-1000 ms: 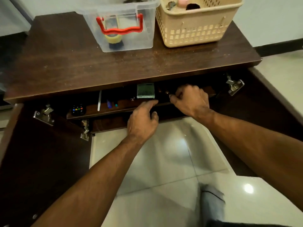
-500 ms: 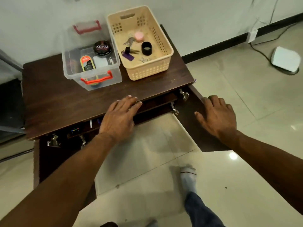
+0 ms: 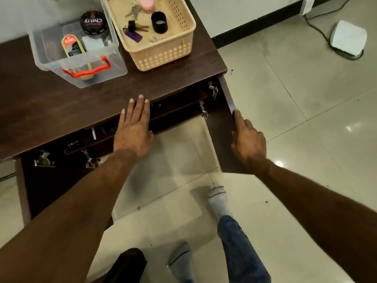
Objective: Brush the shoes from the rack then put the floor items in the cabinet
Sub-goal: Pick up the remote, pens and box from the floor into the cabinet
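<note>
Apparently the job is near its end. From the one head view, the dark brown wooden cabinet stands with both doors swung wide, and small things already lie on its inner shelf: a dark remote with coloured buttons, a white stick and a few items too dim to name. The left hand lies flat, fingers straight and together, over the front edge of the counter, holding nothing. The right hand holds the top edge of the open right door, forefinger stretched along it, the others curled over; I judge it ready to swing that door shut. On the counter sit a clear plastic box with red handles, with polish tins inside, and a beige slotted basket of keys. The tiled floor before the cabinet shows only socked feet, something dark by them, a white device by the wall and a tiny scrap. No shoes or rack are in sight, so the brushing cannot be checked. Closing both doors seems to be what is left.
</note>
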